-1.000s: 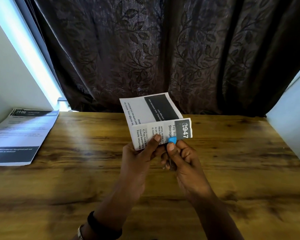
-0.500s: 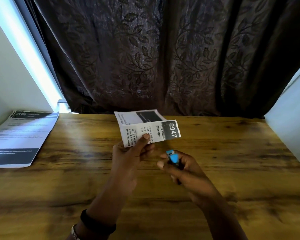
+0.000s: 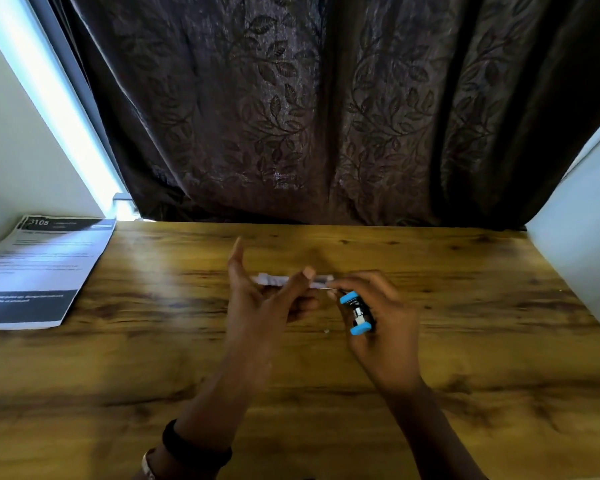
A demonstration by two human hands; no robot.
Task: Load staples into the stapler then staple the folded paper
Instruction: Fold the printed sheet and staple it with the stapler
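Note:
The folded paper (image 3: 274, 280) appears almost edge-on and blurred, low over the wooden table (image 3: 465, 341) near its middle. My left hand (image 3: 257, 306) pinches it between the thumb on top and the lower fingers beneath, with the index finger stretched up and away. Just right of the paper, my right hand (image 3: 385, 327) grips a small blue and black stapler (image 3: 357, 313). The stapler's blue end points toward the paper's right edge and sits close to it. Whether the two touch is unclear.
A printed sheet (image 3: 39, 268) with dark bands lies at the table's left edge. A dark leaf-patterned curtain (image 3: 291, 116) hangs behind the table. White walls (image 3: 582, 254) close in on both sides. A tiny pale speck (image 3: 325, 330) lies on the wood below the stapler.
The paper has dropped from upright in front of me to nearly flat near the table. My right hand moved right and down, and the stapler is now more exposed.

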